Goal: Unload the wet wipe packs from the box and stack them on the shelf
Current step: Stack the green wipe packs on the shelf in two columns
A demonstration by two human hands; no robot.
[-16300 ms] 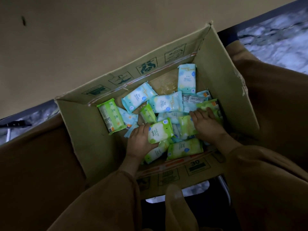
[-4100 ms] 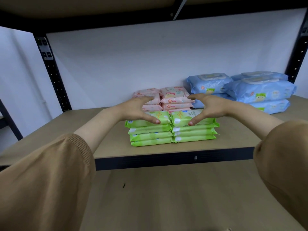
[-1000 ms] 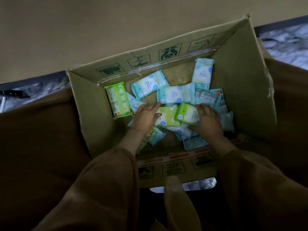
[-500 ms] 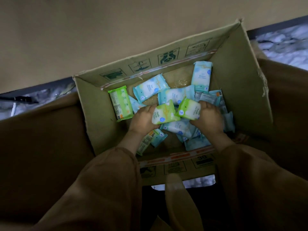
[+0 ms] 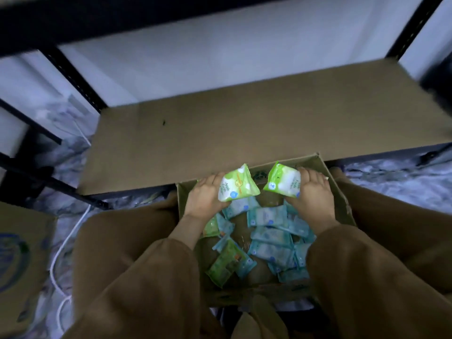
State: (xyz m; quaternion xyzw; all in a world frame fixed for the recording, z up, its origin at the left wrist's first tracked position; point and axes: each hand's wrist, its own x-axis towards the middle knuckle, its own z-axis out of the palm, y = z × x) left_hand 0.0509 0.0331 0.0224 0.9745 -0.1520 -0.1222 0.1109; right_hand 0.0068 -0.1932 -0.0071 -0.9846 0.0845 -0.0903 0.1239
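An open cardboard box [image 5: 338, 192] sits between my knees, with several blue wet wipe packs [image 5: 269, 231] and a few green ones [image 5: 223, 261] loose on its bottom. My left hand [image 5: 204, 198] is shut on a green wet wipe pack [image 5: 236, 185], lifted above the box's far edge. My right hand [image 5: 311, 192] is shut on a second green pack [image 5: 283, 181] at the same height. Just beyond the box lies a brown shelf board [image 5: 244, 133] with nothing on the part in view.
Black shelf uprights [image 5: 75, 79] stand at the back left and right, and a dark upper shelf edge [image 5: 122, 18] crosses the top. Another cardboard box [image 5: 22, 270] sits at the left. A white cable [image 5: 66, 241] trails over the plastic-covered floor.
Both hands have risen out of the box with a green pack each, and my view has tilted up so the shelf board now shows.
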